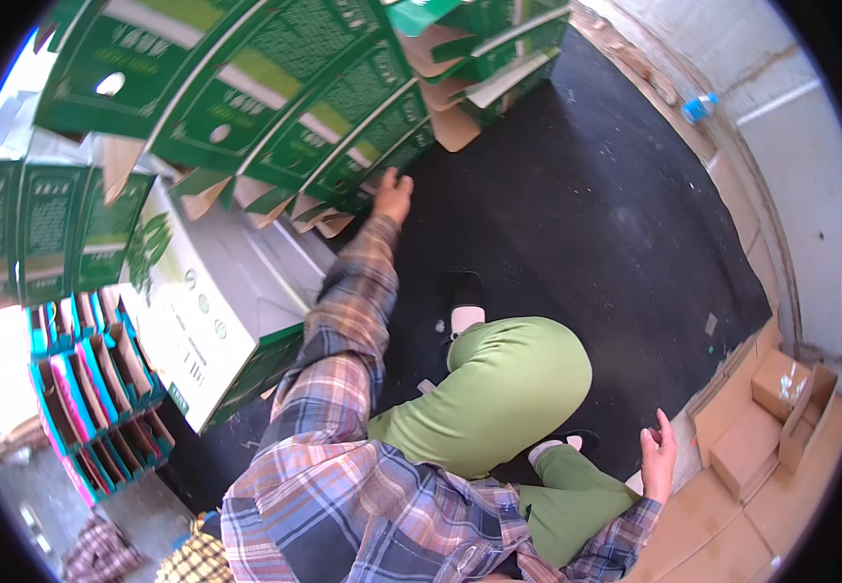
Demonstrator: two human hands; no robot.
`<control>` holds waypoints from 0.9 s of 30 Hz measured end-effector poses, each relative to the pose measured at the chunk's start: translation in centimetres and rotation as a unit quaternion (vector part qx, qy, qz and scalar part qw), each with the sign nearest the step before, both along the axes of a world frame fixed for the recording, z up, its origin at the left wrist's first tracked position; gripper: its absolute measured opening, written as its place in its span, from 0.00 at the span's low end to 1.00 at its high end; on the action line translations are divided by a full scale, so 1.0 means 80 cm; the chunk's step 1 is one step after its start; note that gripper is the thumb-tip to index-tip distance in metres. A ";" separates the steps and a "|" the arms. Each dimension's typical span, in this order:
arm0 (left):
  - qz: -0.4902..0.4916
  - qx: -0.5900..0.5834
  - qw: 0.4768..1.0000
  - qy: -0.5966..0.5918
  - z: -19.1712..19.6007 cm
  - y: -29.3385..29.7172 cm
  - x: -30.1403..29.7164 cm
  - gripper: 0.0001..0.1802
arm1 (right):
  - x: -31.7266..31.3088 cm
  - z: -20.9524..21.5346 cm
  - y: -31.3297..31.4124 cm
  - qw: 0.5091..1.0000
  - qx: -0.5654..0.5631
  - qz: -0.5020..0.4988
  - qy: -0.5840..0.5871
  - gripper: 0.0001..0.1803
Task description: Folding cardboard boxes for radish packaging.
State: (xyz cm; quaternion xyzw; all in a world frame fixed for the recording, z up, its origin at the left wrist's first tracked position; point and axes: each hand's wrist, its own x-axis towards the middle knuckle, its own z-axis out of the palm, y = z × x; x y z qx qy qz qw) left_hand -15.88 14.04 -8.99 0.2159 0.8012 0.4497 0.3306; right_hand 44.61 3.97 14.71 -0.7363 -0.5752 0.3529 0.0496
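Green printed cartons (pixel 246 126): packed side by side in a row, upper left!
Flaps (pixel 205 199): brown-and-green, splayed open along one edge.

Left arm (pixel 343 301) stretched forward, elbow nearly straight. Left hand (pixel 394 199) at its far end, fingers pointing ahead, tips slightly apart, grip unclear; cuff just behind fingers. Right hand (pixel 658 457) well right of, and nearer the torso than, left fingers: loosely open, index finger extended, thumb beside it; right forearm (pixel 620 539) behind fingers.
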 end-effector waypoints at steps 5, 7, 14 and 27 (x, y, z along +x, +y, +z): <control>-0.019 0.129 0.991 0.004 0.049 -0.140 0.111 0.26 | -0.011 0.021 -0.015 0.999 0.007 0.036 0.004 0.28; -0.032 0.136 0.990 -0.010 0.038 -0.218 0.141 0.25 | -0.010 0.022 -0.022 0.999 0.009 0.021 0.035 0.27; -0.122 -0.267 0.955 0.049 -0.004 -0.489 0.116 0.34 | -0.012 0.031 -0.053 0.999 0.009 -0.002 0.053 0.27; -0.118 -0.283 0.952 0.020 0.019 -0.575 -0.019 0.32 | -0.053 0.011 -0.126 0.998 0.025 -0.043 0.042 0.24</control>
